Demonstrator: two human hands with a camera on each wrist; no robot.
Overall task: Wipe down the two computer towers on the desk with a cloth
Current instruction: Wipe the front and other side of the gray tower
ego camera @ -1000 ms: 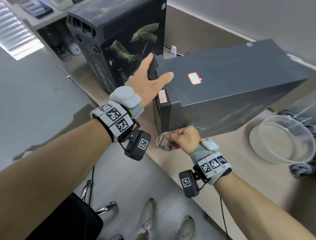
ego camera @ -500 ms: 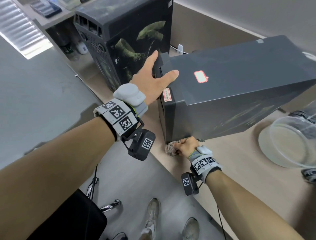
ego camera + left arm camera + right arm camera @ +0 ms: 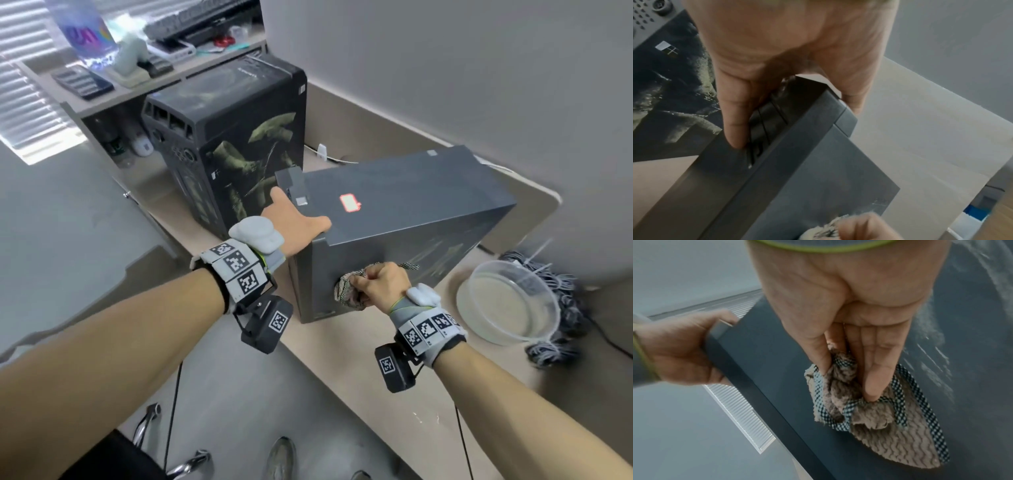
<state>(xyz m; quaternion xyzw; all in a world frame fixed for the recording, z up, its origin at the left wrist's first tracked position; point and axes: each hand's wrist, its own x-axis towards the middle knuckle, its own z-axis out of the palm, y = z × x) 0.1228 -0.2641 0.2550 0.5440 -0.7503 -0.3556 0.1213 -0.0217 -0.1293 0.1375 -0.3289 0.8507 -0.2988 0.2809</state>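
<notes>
Right grip: your right hand (image 3: 383,284) clutches the cloth (image 3: 875,415) against the grey tower (image 3: 411,219).
Left grip: your left hand (image 3: 294,222) clasps its top front edge.
Nearby: clear bowl (image 3: 510,301) on the counter (image 3: 376,377); second tower (image 3: 233,150) behind.

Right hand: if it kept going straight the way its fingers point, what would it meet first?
The right hand already grips the cloth, which lies against the grey tower's side panel. So it likely meets that panel at once, through the cloth.

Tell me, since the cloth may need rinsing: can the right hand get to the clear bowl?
Probably yes: the bowl sits on the desk just right of the right hand, nothing between them.
</notes>
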